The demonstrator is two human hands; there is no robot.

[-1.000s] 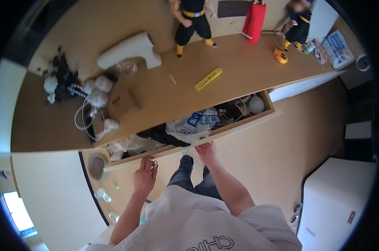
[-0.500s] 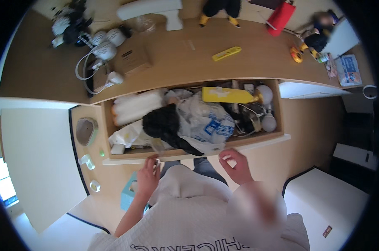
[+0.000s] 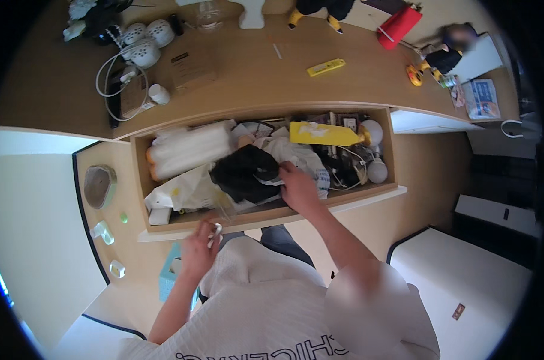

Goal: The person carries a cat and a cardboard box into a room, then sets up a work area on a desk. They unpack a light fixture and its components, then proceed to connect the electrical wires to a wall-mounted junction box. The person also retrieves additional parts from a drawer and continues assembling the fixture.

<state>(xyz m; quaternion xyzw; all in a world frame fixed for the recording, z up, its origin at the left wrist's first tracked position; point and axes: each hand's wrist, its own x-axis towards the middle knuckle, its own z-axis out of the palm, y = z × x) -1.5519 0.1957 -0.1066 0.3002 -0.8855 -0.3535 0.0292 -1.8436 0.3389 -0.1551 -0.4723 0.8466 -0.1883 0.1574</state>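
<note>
The bench (image 3: 242, 72) lies beyond the open drawer (image 3: 368, 197), a black bag (image 3: 242, 173) mid-drawer. The right hand (image 3: 299, 187), narrowed, touches the bag, grip unclear; this handling step seemingly calls for firm pinching next. Before the drawer, the left hand (image 3: 197, 249) holds a small pale object (image 3: 216, 229).

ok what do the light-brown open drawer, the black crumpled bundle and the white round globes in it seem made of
Light-brown open drawer: probably wood or laminate board, matt; its wood-toned walls show little shine. Black crumpled bundle: perhaps thin plastic or fabric; soft folds leave that open. White round globes: smooth plastic or frosted glass; the even, milky surface fits either.
</note>
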